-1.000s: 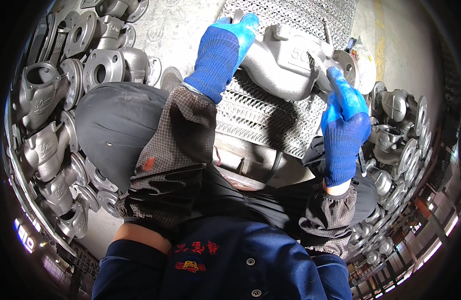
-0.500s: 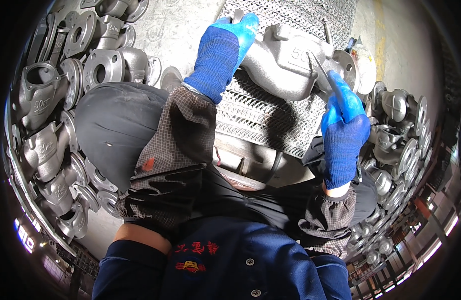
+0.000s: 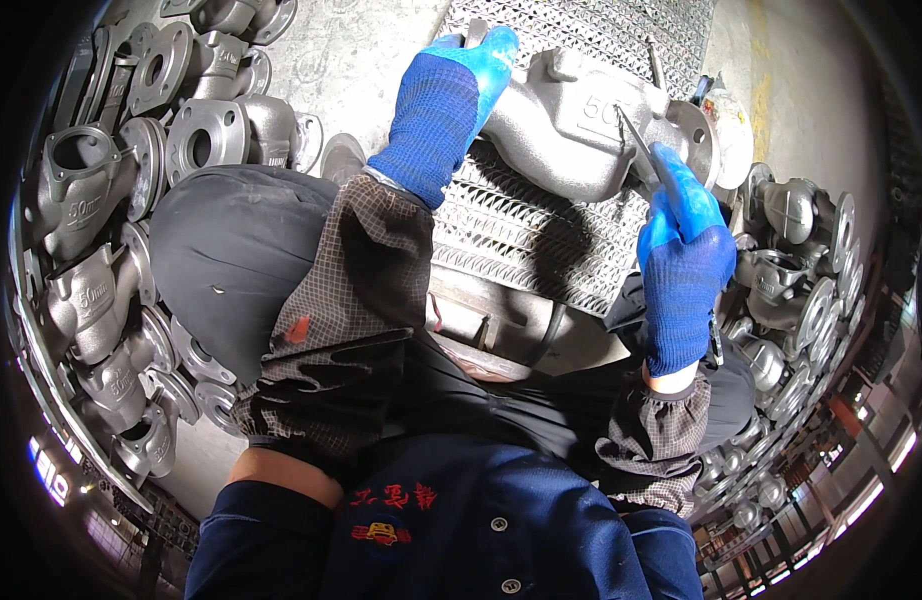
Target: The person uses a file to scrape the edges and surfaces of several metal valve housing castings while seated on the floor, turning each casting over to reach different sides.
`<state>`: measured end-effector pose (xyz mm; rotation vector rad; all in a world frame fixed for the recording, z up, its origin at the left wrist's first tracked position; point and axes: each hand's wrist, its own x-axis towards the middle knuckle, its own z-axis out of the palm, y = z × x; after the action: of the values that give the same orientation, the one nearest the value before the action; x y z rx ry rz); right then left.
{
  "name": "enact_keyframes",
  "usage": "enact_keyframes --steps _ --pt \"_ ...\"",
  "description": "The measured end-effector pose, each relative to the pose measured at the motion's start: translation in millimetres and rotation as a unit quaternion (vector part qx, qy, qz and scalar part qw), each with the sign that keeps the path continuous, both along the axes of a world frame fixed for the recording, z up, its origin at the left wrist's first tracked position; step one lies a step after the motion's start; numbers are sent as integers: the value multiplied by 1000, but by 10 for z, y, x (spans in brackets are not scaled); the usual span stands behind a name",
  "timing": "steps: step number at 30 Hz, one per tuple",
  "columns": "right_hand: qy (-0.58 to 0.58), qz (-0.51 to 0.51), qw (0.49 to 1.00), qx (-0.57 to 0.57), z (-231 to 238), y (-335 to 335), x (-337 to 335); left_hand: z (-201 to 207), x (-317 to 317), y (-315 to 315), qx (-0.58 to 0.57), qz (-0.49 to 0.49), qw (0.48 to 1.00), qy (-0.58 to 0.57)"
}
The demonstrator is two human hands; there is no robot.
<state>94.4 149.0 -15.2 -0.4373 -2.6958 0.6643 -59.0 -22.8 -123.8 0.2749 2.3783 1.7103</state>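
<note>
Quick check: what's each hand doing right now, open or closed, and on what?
Left hand: closed on the left end of the grey metal casting.
Right hand: closed, holding a thin metal tool.

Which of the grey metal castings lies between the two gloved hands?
The casting over the metal mesh: the left hand grips its left end, the right hand aims a thin tool at it. No hand is on the other castings.
</note>
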Motion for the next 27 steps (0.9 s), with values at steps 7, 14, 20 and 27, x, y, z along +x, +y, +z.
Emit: enact_keyframes --steps 7,14,20,27 --pt "-34 -9 999 20 -5 -12 -47 -14 -16 43 -27 46 994 -92" --pt "9 9 1000 -19 -49 36 -15 203 3 91 -36 78 971 -222" --pt "-20 4 1000 -10 48 -31 -45 172 5 82 -30 82 976 -199" --pt "-41 -4 999 8 30 -29 -69 2 -33 51 -35 74 981 -177"
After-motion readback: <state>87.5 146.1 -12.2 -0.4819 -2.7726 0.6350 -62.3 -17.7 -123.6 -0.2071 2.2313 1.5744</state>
